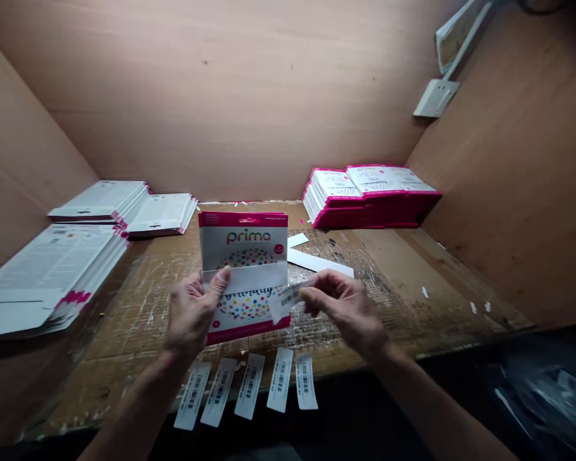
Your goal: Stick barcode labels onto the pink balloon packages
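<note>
My left hand (194, 310) grips a flat white and pink "prima" package (244, 320) by its left side, the thumb lying across its front. The package stands upright toward me, with dots and lettering on it; a plain white strip (249, 278) crosses its middle under the thumb. Between thumb and fingers, my right hand (340, 304) pinches a barcode sticker (287, 301), blurred, at the package's right edge. I cannot tell whether the sticker touches it. Several more barcode stickers (252, 386) hang in a row from the table's front edge.
Stacks of white packages, backs up, lie at left (43, 262). Pink-edged prima packages (374, 198) are piled at the back right. White paper strips (321, 261) rest on the cardboard-covered table (388, 275). Wooden panels enclose three sides; a socket (436, 98) is on the right panel.
</note>
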`<state>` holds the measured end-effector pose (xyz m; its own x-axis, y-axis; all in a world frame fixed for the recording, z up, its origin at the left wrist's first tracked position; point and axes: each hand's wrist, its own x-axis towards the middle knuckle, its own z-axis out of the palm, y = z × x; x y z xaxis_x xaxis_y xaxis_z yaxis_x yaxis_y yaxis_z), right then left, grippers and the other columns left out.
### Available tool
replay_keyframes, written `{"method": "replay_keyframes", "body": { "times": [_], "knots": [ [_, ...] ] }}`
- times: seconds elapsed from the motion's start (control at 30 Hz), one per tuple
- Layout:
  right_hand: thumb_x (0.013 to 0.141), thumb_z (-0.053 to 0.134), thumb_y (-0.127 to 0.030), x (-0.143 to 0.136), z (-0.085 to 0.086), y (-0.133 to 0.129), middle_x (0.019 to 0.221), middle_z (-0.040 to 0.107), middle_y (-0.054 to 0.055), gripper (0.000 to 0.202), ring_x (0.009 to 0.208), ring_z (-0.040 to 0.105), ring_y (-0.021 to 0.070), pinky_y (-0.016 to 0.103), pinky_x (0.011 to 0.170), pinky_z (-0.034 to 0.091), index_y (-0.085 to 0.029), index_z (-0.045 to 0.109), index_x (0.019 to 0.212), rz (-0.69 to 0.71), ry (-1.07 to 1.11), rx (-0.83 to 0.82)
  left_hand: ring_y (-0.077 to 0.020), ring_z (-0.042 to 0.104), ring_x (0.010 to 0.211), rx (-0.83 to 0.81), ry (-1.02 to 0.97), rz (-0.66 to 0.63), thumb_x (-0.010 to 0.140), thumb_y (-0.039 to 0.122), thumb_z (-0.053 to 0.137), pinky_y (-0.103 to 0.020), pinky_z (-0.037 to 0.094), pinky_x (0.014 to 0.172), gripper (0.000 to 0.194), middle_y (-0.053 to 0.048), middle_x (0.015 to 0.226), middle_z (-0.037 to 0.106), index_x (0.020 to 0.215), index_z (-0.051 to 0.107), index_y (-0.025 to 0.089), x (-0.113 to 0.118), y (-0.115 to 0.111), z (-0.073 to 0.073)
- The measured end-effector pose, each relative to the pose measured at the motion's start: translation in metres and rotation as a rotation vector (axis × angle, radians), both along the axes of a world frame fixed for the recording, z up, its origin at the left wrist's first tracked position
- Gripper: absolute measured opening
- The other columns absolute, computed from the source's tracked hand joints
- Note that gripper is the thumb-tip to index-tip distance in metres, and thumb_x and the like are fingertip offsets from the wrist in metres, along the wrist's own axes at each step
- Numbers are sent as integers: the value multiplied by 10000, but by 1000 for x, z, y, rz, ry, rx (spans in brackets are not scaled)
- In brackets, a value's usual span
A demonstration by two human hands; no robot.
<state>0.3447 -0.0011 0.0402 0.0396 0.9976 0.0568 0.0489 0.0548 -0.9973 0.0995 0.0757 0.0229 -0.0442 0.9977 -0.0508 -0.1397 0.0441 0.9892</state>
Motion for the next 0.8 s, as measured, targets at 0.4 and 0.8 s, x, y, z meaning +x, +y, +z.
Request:
{"method": "replay_keyframes", "body": {
  "times": [0.4,0.8],
  "knots": [
    [648,802,-482,-75,-23,56,598,617,-13,370,519,553,116,247,506,455,-180,598,706,-185,153,42,-219,693,584,97,77,23,655,557,777,-279,559,541,562,-62,652,730,970,699,99,6,6,-3],
    [638,788,-559,-77,-30,75,694,668,38,427,658,631,206,321,642,480,-211,594,793,-401,-402,26,-237,700,620,136,268,81,641,553,778,-261,546,502,479,-81,727,756,865,715,135,2,11,-6]
  ]
}}
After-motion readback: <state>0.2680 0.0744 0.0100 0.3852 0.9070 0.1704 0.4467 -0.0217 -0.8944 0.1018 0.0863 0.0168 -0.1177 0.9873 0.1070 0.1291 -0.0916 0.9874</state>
